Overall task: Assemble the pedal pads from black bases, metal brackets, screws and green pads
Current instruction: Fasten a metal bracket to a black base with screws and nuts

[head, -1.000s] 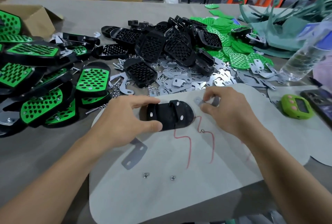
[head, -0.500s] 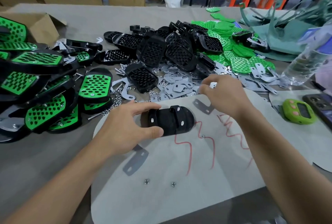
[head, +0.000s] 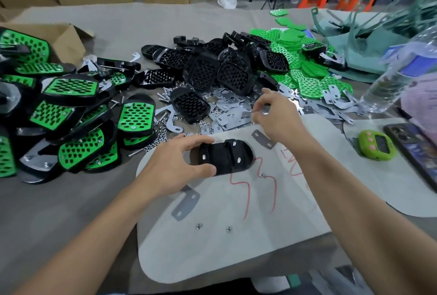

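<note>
A black pedal base lies back side up on the white mat, with three screw ends sticking out of it. My left hand grips its left end between thumb and fingers. My right hand reaches over the heap of metal brackets and pinches a small metal piece. One bracket lies just right of the base, another bracket lies below my left hand. Loose nuts sit on the mat. Black bases and green pads are piled behind.
Finished green-and-black pedals are stacked at the left, beside a cardboard box. A water bottle, a green timer and a phone stand at the right. Screws and nuts are scattered near the mat's far edge.
My right hand has let go of the bracket beside the base and moved up and away to the bracket heap. My left hand keeps hold of the black base.
</note>
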{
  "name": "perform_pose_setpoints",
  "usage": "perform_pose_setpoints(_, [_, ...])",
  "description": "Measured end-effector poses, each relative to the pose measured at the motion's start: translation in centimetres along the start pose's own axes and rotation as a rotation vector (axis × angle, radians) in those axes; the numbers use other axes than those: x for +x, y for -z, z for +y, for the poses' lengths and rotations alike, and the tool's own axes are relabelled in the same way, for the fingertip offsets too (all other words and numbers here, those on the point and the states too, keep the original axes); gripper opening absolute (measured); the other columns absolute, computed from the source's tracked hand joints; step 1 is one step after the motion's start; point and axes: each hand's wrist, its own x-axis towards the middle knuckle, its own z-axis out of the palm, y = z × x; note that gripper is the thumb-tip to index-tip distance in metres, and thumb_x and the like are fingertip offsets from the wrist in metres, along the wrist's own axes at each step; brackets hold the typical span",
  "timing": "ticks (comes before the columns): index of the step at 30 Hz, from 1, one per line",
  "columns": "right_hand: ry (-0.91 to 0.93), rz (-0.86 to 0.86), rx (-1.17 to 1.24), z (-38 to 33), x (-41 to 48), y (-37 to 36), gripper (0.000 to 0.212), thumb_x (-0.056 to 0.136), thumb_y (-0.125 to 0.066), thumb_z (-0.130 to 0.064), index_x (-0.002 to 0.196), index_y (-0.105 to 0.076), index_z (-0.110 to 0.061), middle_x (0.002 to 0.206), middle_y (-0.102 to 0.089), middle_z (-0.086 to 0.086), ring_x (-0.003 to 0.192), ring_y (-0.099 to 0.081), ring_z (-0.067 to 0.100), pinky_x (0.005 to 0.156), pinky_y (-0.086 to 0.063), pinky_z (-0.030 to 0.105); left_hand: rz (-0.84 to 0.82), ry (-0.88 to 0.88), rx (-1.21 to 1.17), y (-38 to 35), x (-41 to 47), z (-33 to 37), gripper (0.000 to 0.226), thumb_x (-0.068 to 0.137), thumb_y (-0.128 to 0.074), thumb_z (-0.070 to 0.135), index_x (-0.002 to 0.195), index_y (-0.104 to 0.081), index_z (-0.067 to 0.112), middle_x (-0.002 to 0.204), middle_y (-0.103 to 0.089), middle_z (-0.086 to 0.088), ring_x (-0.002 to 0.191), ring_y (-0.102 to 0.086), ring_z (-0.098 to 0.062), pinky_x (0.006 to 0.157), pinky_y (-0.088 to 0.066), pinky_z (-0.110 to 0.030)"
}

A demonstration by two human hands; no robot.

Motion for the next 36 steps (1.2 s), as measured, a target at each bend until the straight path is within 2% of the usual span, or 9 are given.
perform_pose_setpoints(2, [-0.036,0.012,0.137,-0.2,-0.1,1.1,0.014,0.083,-0.074,-0.011,0.074,-0.07,-0.022,0.124,-0.071,0.004,0.112,-0.066,0.023,0.069,-0.045,0.013,-0.005,0.022,0.005,0.1,0.1,0.1,0.061,0.057,-0.075,0.066,0.117,-0.061,0.064,0.114,-0.067,0.029,0.113,-0.055,0.018,0.09,-0.045,-0.016])
perform_pose_setpoints(6, [-0.07,-0.03,0.213,-0.1,0.7,2.0,0.016,0.084,-0.075,-0.013,0.071,-0.072,-0.023,0.085,-0.076,-0.002,0.072,-0.07,0.012,0.065,-0.056,0.03,0.022,0.052,-0.063,-0.3,0.3,0.2,0.047,0.065,-0.07,0.067,0.111,-0.066,0.06,0.112,-0.069,0.027,0.109,-0.061,0.013,0.086,-0.052,-0.025])
perform_pose_setpoints(11, [-0.173,0.01,0.066,1.8,2.0,2.2,0.027,0.094,-0.055,-0.009,0.096,-0.079,-0.022,0.08,-0.074,-0.003,0.04,-0.05,-0.001,0.044,-0.037,0.011,0.026,0.102,-0.104,-0.2,1.1,1.2,0.023,0.077,-0.067,0.056,0.1,-0.071,0.054,0.096,-0.073,0.032,0.097,-0.066,0.012,0.096,-0.052,-0.028])
perform_pose_setpoints(15, [-0.191,-0.076,-0.137,2.9,2.3,2.4,0.034,0.088,-0.055,-0.004,0.099,-0.079,-0.025,0.091,-0.076,-0.003,0.05,-0.049,-0.001,0.04,-0.032,0.005,0.079,0.139,0.003,0.3,3.0,2.1,0.009,0.085,-0.075,0.04,0.087,-0.075,0.049,0.08,-0.071,0.034,0.081,-0.066,0.014,0.085,-0.055,-0.028])
perform_pose_setpoints(20, [-0.117,-0.192,-0.307,3.1,2.5,2.3,0.048,0.09,-0.056,-0.007,0.133,-0.063,-0.029,0.122,-0.071,0.003,0.067,-0.054,0.008,0.062,-0.04,0.017,0.137,0.171,0.034,-1.1,6.0,3.7,0.01,0.086,-0.073,0.033,0.085,-0.078,0.042,0.077,-0.071,0.031,0.079,-0.067,0.005,0.081,-0.056,-0.028])
perform_pose_setpoints(24, [-0.079,-0.185,-0.23,3.9,1.7,2.0,0.043,0.096,-0.051,-0.013,0.137,-0.056,-0.026,0.129,-0.059,0.005,0.105,-0.053,0.023,0.08,-0.033,0.027,0.124,0.134,0.071,-2.4,7.0,4.3,0.011,0.087,-0.071,0.035,0.083,-0.076,0.044,0.075,-0.068,0.035,0.073,-0.063,0.012,0.064,-0.046,-0.015])
perform_pose_setpoints(30, [-0.129,-0.014,0.09,3.7,0.2,1.5,0.038,0.089,-0.059,-0.005,0.103,-0.075,-0.037,0.1,-0.07,-0.024,0.063,-0.063,-0.013,0.061,-0.049,0.006,0.157,0.138,0.049,-2.5,8.1,4.0,0.015,0.088,-0.072,0.031,0.082,-0.077,0.043,0.078,-0.07,0.032,0.081,-0.061,0.015,0.065,-0.042,-0.011])
perform_pose_setpoints(33, [-0.234,0.185,-0.006,4.6,1.1,3.3,0.04,0.087,-0.063,-0.006,0.112,-0.073,-0.036,0.116,-0.07,-0.01,0.07,-0.069,0.01,0.074,-0.055,0.023,0.169,0.142,0.025,-2.3,8.2,3.9,0.016,0.089,-0.071,0.03,0.083,-0.078,0.042,0.078,-0.07,0.032,0.081,-0.061,0.015,0.062,-0.039,-0.006])
perform_pose_setpoints(36, [-0.298,0.03,-0.227,6.3,2.5,4.7,0.028,0.091,-0.062,-0.013,0.114,-0.071,-0.025,0.117,-0.07,0.003,0.107,-0.063,0.028,0.092,-0.048,0.034,0.16,0.123,0.015,-2.4,8.1,4.0,0.017,0.089,-0.071,0.028,0.081,-0.078,0.042,0.078,-0.069,0.035,0.082,-0.063,0.014,0.065,-0.04,-0.005])
